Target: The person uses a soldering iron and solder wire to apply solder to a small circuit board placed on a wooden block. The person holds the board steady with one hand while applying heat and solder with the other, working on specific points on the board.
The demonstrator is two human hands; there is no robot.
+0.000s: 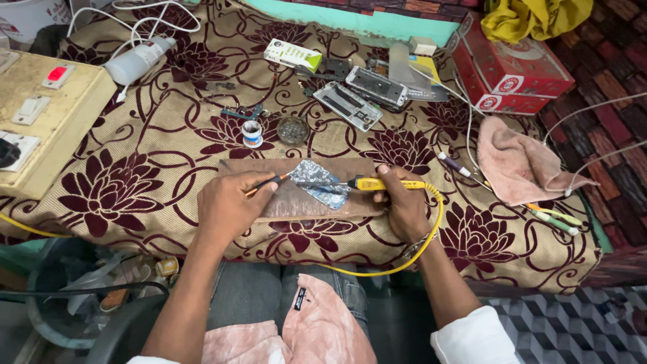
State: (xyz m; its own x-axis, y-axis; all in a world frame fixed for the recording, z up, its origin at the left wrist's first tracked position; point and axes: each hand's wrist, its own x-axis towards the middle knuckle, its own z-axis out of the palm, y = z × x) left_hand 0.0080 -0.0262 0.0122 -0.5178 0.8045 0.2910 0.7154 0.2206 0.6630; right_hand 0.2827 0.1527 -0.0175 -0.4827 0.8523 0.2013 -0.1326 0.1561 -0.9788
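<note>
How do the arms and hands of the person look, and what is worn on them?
Both forearms are bare. The right arm has a white sleeve pushed up near the elbow and a thin metal bracelet at the wrist. The left hand and right hand are bare, without gloves; no rings are visible.

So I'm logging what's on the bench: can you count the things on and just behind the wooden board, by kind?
Hand tools in hands: 2, soldering iron in right hand, tweezers in left hand
Foil-covered boards: 1
Opened phones: 2
Small round pots: 2
Total: 7
</note>
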